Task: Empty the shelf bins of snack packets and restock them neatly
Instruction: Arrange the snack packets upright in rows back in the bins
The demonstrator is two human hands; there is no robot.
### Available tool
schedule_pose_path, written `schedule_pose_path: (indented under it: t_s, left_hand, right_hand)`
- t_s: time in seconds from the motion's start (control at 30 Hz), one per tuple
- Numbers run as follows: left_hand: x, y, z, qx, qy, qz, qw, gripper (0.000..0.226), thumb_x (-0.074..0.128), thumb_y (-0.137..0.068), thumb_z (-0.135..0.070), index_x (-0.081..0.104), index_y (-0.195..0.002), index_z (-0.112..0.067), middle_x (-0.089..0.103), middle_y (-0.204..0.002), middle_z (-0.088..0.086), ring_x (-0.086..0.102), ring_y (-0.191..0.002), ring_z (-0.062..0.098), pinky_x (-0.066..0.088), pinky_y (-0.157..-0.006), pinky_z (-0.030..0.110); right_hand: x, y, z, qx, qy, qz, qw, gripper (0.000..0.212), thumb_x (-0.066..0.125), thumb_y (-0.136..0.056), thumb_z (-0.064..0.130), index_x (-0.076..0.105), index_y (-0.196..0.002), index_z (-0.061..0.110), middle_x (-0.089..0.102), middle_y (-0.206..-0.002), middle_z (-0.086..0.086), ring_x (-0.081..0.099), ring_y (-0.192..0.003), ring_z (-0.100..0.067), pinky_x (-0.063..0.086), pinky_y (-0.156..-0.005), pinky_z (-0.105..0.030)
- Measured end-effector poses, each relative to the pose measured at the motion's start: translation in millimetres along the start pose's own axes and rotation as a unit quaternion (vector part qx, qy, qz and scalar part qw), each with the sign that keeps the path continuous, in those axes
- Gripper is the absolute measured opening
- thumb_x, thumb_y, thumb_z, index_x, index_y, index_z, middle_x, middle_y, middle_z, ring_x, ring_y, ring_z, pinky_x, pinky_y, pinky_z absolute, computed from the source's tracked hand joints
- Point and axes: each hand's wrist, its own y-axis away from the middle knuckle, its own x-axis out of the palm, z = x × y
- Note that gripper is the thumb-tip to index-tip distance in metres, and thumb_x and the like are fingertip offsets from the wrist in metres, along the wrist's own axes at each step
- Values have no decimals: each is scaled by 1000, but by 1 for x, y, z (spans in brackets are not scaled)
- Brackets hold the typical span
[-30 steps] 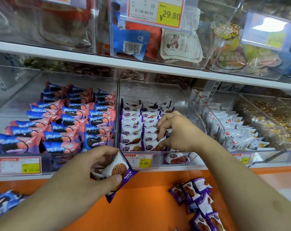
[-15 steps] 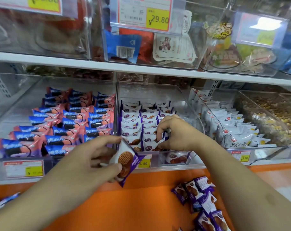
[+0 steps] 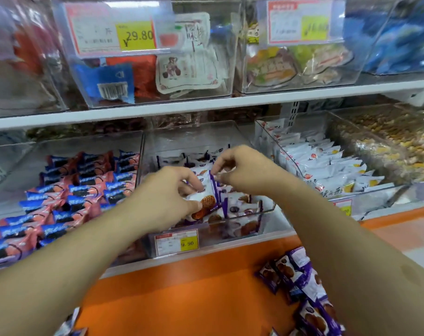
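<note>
1. A shop shelf holds a row of clear plastic bins above an orange ledge (image 3: 182, 299); a white shelf board (image 3: 206, 106) carries more bins higher up.
2. The middle bin (image 3: 266, 212), tagged 9.90 (image 3: 176, 242), holds purple-and-white waffle biscuit packets standing in rows. Left of it lies a bin of blue-and-pink packets (image 3: 68, 197), right of it a bin of white packets (image 3: 327, 166).
3. The step looks like restocking: one waffle packet (image 3: 205, 202) is being set into the near rows.
4. The left hand (image 3: 167, 202) reaches in over the near wall and pinches that packet between thumb and curled fingers.
5. The right hand (image 3: 245, 170), wrist arched above the bin, pinches the packet's upper purple edge with its fingertips.
6. Next, the packet needs seating upright in line; loose waffle packets (image 3: 300, 287) wait on the ledge, near right.
</note>
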Motion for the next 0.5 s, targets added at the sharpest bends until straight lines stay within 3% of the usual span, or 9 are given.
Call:
schedule_pose_path:
  t_s: [0.1, 0.17, 0.33, 0.5]
  left_hand:
    - [18, -11, 4, -13, 17, 35, 999, 22, 87, -75, -28, 74, -90, -37, 75, -95, -10, 73, -85, 11, 63, -80, 38]
    - [24, -16, 8, -19, 28, 52, 998, 18, 87, -75, -24, 76, -86, -34, 78, -87, -8, 75, -84, 15, 62, -85, 43]
    - [26, -16, 12, -11, -6, 66, 998, 12, 87, -83, -27, 80, -83, -36, 77, -81, -21, 71, -76, -5, 55, -78, 21]
    - [26, -16, 1, -18, -27, 87, 996, 13, 88, -80, -35, 83, -89, -43, 78, -91, -22, 71, -89, 0, 58, -91, 26]
  right_hand:
    - [-13, 6, 1, -31, 12, -27, 999, 14, 71, -94, 16, 76, -95, 29, 70, -89, 14, 62, -78, 1, 44, -60, -10]
    - [-19, 12, 0, -45, 41, -23, 998, 14, 71, -94, 18, 75, -97, 31, 66, -93, 20, 58, -78, 8, 38, -61, -3]
    - [-25, 21, -13, -36, 53, -26, 998, 17, 69, -94, 16, 74, -99, 31, 65, -121, 12, 53, -82, 5, 33, -64, -3]
    - [-24, 24, -15, -39, 35, -28, 998, 16, 70, -95, 17, 74, -100, 32, 64, -121, 12, 52, -83, 7, 34, -63, -7]
